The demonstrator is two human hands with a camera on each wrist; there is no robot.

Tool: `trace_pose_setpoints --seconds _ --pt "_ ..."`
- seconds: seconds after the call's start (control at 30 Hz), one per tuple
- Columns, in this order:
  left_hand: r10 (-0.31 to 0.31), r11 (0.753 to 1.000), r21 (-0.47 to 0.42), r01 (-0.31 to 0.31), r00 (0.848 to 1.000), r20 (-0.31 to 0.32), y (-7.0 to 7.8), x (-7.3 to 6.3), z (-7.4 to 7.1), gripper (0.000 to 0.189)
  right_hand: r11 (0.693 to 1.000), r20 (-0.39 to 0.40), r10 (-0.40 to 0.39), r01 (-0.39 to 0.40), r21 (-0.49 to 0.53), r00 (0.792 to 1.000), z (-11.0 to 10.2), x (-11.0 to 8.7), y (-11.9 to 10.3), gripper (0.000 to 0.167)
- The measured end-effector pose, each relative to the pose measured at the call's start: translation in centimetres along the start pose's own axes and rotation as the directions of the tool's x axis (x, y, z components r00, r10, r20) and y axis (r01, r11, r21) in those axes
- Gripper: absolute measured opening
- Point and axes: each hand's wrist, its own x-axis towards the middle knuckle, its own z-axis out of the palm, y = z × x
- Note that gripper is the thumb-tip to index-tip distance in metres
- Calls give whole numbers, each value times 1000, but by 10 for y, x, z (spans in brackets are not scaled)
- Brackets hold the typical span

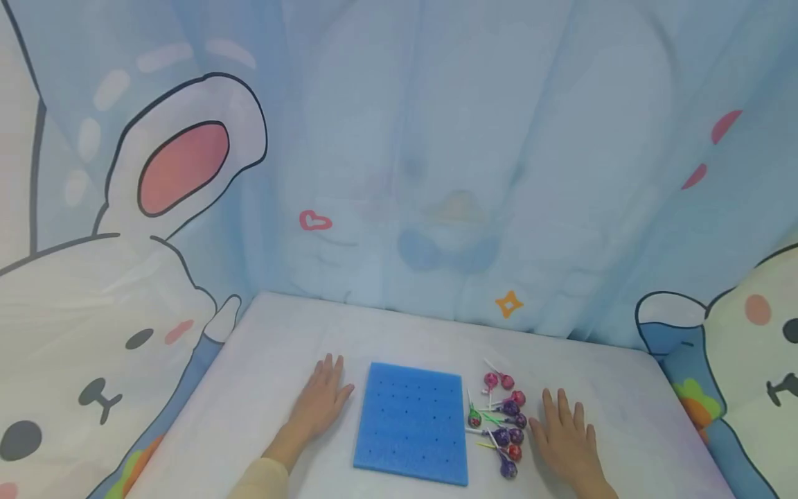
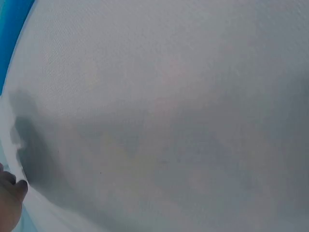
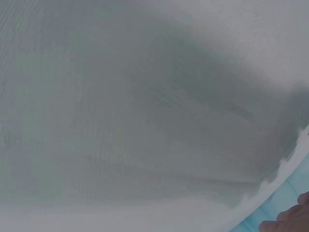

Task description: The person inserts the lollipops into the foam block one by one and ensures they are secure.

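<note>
A blue foam board dotted with small dark holes lies flat on the white-covered table. To its left, my left hand rests palm down with straight fingers and holds nothing. On the right side my right hand lies palm down, fingers spread, also holding nothing. Between the board and that hand is a loose pile of several wrapped lollipops: purple ones, pink ones, a red one and a green one. Both wrist views show mostly white cloth, with each hand's fingers at a lower corner.
The white tablecloth reaches back to a pale blue curtain that hangs behind the table. Cartoon rabbits are printed on the curtain at the left and right sides.
</note>
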Motion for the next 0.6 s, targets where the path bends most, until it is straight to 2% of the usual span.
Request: trace_pose_setpoints --seconds 0.13,0.2,0.33,0.47,0.6 --pt "32 985 -168 -24 999 41 2 0 2 64 1000 -12 -17 17 0 1000 -2 -1 -2 74" --pt "60 966 -256 -46 997 44 4 0 3 63 1000 -15 -25 25 1 1000 -2 -2 -3 73" --pt "130 921 -374 -111 991 26 7 2 7 58 1000 -6 -26 26 -2 1000 -2 -2 -3 73" --pt "169 892 -428 -141 985 27 9 3 11 58 1000 -6 -27 27 -13 1000 0 -2 -3 73" --pt "182 882 -450 -138 982 56 10 3 13 59 999 -5 -43 43 -1 999 2 -1 -3 72"
